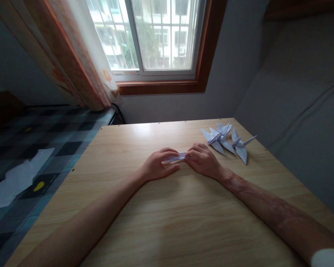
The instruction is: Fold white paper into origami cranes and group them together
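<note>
A narrow folded piece of white paper [177,158] lies between my two hands at the middle of the wooden table [144,222]. My left hand [159,165] pinches its left end with curled fingers. Its right end is pinched by my right hand [203,160], fingers pressed together. Both hands rest on the tabletop. Several finished white paper cranes [225,140] lie on the table just right of my right hand, near the far right corner.
A bed with a checked cover [39,148] stands left of the table, with loose white paper sheets [16,178] on it. A window [153,37] and an orange curtain [72,63] are behind the table. A grey wall [300,111] runs along the right.
</note>
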`<state>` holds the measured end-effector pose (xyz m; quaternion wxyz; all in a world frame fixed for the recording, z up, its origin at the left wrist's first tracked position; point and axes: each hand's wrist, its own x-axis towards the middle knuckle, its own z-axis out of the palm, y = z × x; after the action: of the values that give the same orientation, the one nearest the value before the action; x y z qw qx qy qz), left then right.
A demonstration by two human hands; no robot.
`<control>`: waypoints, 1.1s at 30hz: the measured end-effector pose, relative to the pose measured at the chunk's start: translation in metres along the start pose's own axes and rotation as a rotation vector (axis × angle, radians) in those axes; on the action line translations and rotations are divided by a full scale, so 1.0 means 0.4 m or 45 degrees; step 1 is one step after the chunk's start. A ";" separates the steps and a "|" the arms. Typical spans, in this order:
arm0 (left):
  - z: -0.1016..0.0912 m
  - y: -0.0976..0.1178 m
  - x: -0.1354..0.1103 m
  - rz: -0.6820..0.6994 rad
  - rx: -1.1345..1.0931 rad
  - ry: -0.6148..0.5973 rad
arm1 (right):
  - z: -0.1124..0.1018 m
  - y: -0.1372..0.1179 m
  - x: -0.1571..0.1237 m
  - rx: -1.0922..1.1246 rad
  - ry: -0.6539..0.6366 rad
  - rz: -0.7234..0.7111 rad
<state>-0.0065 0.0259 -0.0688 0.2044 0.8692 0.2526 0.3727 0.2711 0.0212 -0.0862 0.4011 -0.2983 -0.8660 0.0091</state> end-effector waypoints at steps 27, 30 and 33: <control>-0.002 -0.018 0.003 -0.073 -0.068 -0.063 | 0.000 -0.007 0.005 0.259 -0.137 0.309; 0.000 -0.012 -0.003 -0.058 0.045 -0.135 | 0.002 -0.004 0.006 0.264 -0.179 0.289; 0.003 0.000 -0.007 -0.059 0.131 -0.153 | 0.004 0.004 0.009 0.223 -0.234 0.187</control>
<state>-0.0072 0.0238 -0.0710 0.1827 0.8932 0.2788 0.3017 0.2689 0.0247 -0.0852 0.3429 -0.3225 -0.8709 0.1413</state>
